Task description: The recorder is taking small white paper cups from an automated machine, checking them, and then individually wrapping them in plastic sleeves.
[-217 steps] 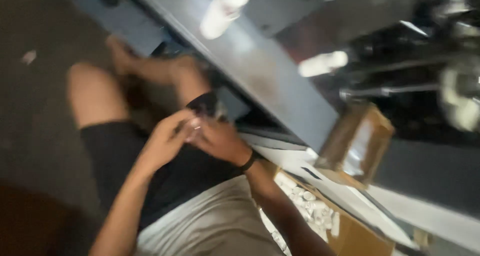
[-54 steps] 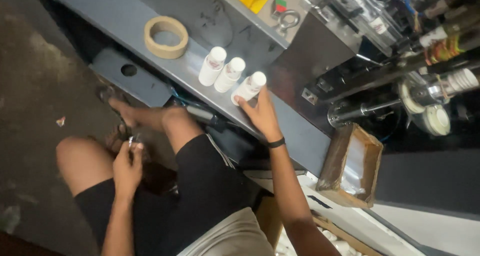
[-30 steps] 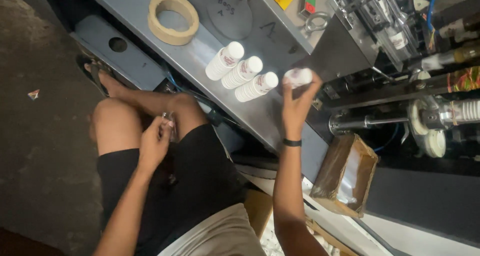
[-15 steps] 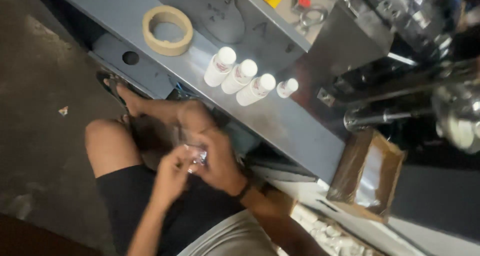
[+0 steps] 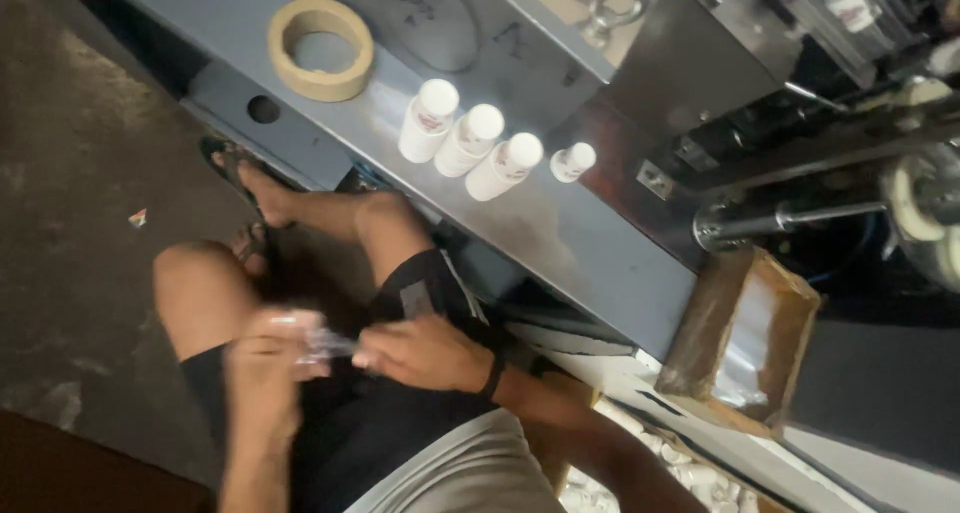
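My left hand (image 5: 262, 365) and my right hand (image 5: 420, 351) meet over my lap, both closed on a small clear plastic piece (image 5: 322, 343) held between them; motion blur hides its shape. Up on the grey metal ledge (image 5: 590, 248) stand three white bottles (image 5: 470, 141) in a row, with a smaller white bottle (image 5: 573, 162) to their right. A black band sits on my right wrist.
A roll of tan tape (image 5: 320, 48) lies on the ledge at the left. A brown cardboard box (image 5: 745, 338) with clear film hangs off the ledge's right end. Machine parts and a steel rod (image 5: 800, 213) fill the upper right. A carton of small white pieces (image 5: 680, 468) sits below.
My right hand set the small bottle beside the three on the ledge, then came down to my lap and joined the left hand on the clear piece.
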